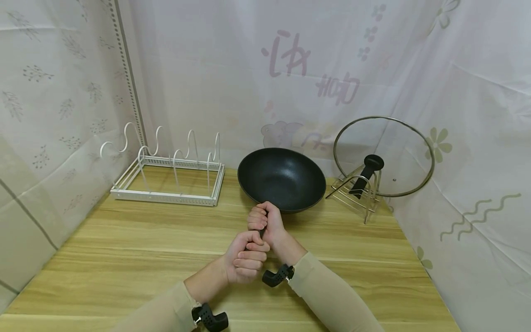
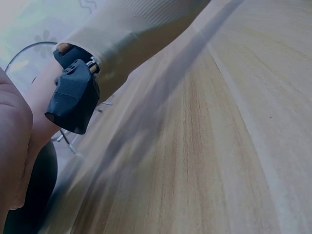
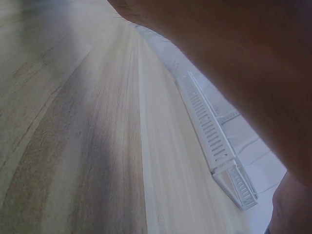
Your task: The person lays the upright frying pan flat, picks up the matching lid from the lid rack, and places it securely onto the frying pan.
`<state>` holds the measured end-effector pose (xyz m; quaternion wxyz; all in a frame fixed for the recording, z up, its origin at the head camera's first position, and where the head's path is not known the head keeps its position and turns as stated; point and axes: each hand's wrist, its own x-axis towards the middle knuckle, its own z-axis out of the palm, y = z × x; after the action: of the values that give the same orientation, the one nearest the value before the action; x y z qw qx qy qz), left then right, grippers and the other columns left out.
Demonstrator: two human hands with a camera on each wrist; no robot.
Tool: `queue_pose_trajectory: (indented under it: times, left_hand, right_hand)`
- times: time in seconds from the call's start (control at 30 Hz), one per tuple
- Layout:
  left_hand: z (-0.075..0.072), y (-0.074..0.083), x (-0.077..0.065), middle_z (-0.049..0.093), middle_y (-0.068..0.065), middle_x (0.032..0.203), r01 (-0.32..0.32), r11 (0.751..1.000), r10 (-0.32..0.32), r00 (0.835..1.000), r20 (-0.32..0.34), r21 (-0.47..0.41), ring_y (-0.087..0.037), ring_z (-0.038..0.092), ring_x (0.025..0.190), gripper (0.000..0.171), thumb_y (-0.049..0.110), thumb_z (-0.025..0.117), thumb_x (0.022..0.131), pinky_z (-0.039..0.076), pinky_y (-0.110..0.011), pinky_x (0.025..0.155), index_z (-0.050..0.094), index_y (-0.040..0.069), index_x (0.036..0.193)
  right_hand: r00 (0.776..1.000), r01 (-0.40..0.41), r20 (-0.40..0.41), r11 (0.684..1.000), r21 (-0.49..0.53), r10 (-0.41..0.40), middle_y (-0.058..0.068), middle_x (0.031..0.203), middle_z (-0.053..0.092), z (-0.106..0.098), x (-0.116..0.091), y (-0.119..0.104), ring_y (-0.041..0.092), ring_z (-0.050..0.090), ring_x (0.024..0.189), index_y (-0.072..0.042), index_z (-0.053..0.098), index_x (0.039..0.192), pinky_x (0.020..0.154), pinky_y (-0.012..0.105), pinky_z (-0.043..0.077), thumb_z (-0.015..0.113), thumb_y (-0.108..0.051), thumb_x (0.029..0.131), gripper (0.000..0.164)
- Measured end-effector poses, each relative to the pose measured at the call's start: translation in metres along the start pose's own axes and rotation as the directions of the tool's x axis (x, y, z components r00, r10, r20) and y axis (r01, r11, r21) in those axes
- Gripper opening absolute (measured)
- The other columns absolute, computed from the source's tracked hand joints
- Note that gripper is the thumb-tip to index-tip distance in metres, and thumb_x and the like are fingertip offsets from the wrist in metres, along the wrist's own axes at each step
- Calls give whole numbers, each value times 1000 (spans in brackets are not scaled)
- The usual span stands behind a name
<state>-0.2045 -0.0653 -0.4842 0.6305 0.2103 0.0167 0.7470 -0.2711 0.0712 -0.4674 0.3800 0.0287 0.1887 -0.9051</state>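
Observation:
A black wok [image 1: 282, 177] with a dark inside stands over the middle of the table, its bowl tipped toward me. My right hand [image 1: 271, 226] grips its handle close to the bowl. Just below, my left hand [image 1: 247, 259] is curled round the handle's near end, so the two fists nearly hide the handle. In the left wrist view, part of the left hand [image 2: 12, 141] fills the left edge, with the wok's dark side [image 2: 36, 195] behind. A forearm [image 3: 253, 63] covers the upper right of the right wrist view.
A white rack [image 1: 166, 198] with curved dividers stands at the back left. On the right, a glass lid [image 1: 398, 152] with a black knob leans in a wire stand [image 1: 365, 210]. The wood-grain table [image 1: 124, 258] meets printed cloth walls [image 1: 215, 69] behind.

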Motion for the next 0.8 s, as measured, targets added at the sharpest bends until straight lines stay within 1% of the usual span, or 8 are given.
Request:
queue_pose_trajectory:
  times: [0.17, 0.4, 0.53, 0.8]
  left_hand:
    - [-1, 0, 0, 21, 10, 52, 3, 1000, -3, 1000, -1, -13, -3, 24, 38, 39, 22, 43, 103, 14, -16, 39, 22, 23, 70]
    - [-1, 0, 0, 20, 10, 51, -3, 1000, 2, 1000, -10, -22, -3, 22, 38, 38, 21, 43, 102, 13, -16, 39, 23, 23, 69]
    - [-2, 0, 1, 19, 10, 51, -6, 1000, 6, 1000, -13, -27, -3, 23, 38, 39, 21, 43, 102, 13, -16, 39, 23, 23, 69]
    - [-3, 1, 1, 19, 10, 51, -7, 1000, 6, 1000, -21, -30, -3, 23, 38, 39, 21, 44, 101, 12, -16, 38, 22, 23, 69]
  right_hand:
    - [1000, 3, -7, 1000, 0, -3, -7, 48, 38, -1, 1, 0, 7, 36, 39, -24, 18, 69, 41, 18, 38, 23, -23, 111, 42]
    - [1000, 4, -5, 1000, -11, -4, -8, 49, 35, -1, 0, 0, 6, 35, 40, -23, 18, 69, 42, 18, 39, 20, -24, 112, 43]
    - [1000, 3, -1, 1000, 6, -3, -7, 49, 37, -1, 0, -1, 7, 37, 40, -23, 18, 69, 42, 19, 41, 23, -23, 112, 43]
    - [1000, 0, 0, 1000, -5, 0, -7, 48, 39, -4, 1, -2, 7, 39, 39, -23, 19, 68, 43, 18, 41, 21, -24, 112, 44]
